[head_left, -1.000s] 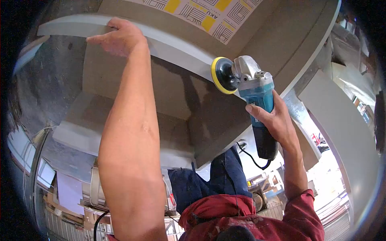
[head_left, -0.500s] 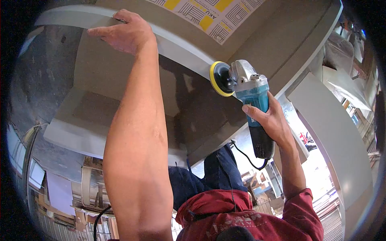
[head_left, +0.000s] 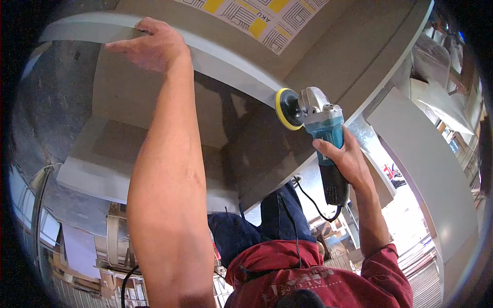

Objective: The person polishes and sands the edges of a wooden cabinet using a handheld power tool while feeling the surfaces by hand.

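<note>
My right hand point(head_left: 352, 161) is wrapped round the teal and black body of a power tool point(head_left: 328, 136). A round black pad with a yellow rim point(head_left: 289, 109) sits on the tool's metal head, close to the pale curved edge strip point(head_left: 231, 66) of a large grey-brown panelled piece point(head_left: 354, 66). Whether the pad touches that strip is hard to tell. At the upper left, my left hand point(head_left: 156, 45) rests against the same strip with its fingers apart.
A patterned white and yellow sheet point(head_left: 257, 18) lies on the panel at the top. A black cord point(head_left: 313, 201) hangs from the tool. At the right stands a long pale curved panel point(head_left: 421, 169). Boards and clutter point(head_left: 72, 262) fill the lower left background.
The tool in my right hand now appears slightly lower, its pad a little further right. My left hand and forearm have shifted slightly left in view, and the panelled piece sits a bit differently.
</note>
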`<action>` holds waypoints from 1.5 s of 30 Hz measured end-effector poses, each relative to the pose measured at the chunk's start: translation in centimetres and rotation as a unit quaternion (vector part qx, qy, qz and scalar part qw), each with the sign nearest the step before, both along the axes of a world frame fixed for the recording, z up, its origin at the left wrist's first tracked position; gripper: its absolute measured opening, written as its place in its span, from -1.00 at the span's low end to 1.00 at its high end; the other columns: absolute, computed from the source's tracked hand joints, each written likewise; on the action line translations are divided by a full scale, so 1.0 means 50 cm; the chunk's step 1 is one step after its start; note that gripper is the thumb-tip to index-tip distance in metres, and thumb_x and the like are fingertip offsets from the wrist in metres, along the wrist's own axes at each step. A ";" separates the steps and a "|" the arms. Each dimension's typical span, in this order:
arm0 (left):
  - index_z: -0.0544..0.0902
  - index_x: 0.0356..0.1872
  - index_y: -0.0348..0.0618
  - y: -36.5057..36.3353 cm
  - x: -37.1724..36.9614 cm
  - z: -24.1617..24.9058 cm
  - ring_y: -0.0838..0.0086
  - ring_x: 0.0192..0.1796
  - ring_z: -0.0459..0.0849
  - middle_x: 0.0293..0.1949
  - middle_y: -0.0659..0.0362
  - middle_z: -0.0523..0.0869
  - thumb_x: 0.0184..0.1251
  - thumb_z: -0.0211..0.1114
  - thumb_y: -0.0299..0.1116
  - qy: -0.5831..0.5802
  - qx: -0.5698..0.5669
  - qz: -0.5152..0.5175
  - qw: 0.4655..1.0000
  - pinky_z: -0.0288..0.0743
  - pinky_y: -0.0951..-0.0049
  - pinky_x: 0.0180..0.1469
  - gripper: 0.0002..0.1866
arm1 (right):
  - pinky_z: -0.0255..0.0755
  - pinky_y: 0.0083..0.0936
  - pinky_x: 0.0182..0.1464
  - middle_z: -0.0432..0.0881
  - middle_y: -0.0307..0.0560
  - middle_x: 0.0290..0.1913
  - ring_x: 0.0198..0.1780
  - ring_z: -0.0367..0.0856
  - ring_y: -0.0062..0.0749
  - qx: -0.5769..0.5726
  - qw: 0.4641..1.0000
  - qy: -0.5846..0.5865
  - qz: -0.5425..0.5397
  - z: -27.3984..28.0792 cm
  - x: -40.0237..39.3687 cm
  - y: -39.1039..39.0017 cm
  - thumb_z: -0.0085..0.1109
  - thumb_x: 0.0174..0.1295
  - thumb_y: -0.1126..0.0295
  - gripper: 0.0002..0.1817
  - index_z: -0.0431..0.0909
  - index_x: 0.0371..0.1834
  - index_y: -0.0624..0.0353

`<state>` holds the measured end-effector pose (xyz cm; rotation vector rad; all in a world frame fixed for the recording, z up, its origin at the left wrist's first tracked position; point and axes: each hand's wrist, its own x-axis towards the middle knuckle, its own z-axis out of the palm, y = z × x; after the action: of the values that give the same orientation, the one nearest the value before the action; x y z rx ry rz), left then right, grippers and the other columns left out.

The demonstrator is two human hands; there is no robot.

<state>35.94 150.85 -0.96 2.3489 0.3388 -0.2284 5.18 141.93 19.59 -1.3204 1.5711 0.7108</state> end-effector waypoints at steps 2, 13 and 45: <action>-0.19 0.61 -0.62 0.001 0.000 -0.013 -0.34 0.36 0.54 0.43 -0.59 0.27 0.52 0.00 -0.22 -0.020 0.010 -0.002 1.000 0.58 -0.12 0.39 -0.11 | 0.55 -0.40 0.08 0.74 -0.03 -0.04 -0.05 0.70 -0.37 0.013 1.000 0.010 -0.001 -0.005 -0.001 -0.004 0.49 0.23 0.01 -0.30 0.56 0.27 0.31; -0.13 0.60 -0.63 0.018 0.011 -0.068 -0.40 0.12 0.70 0.09 -0.61 0.63 0.46 0.03 -0.23 -0.097 0.102 -0.008 0.990 0.64 -0.19 0.22 -0.11 | 0.53 -0.38 0.12 0.74 0.00 -0.02 -0.02 0.69 -0.37 0.013 0.997 -0.066 0.046 -0.030 0.082 0.003 0.52 0.22 0.04 -0.32 0.57 0.27 0.28; 0.41 0.47 -0.28 0.121 0.135 -0.031 -0.07 0.49 0.48 0.42 -0.21 0.56 0.50 0.24 -0.09 -0.287 0.222 -0.315 0.877 0.31 0.02 0.56 -0.34 | 0.57 -0.39 0.08 0.71 -0.01 -0.01 -0.05 0.67 -0.40 -0.028 0.919 -0.137 -0.369 0.109 -0.566 0.310 0.53 0.15 0.15 -0.28 0.51 0.29 0.37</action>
<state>42.71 156.89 -2.50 2.7658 -0.7521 0.2829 -23.13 157.43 25.02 -0.7189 1.6883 0.0066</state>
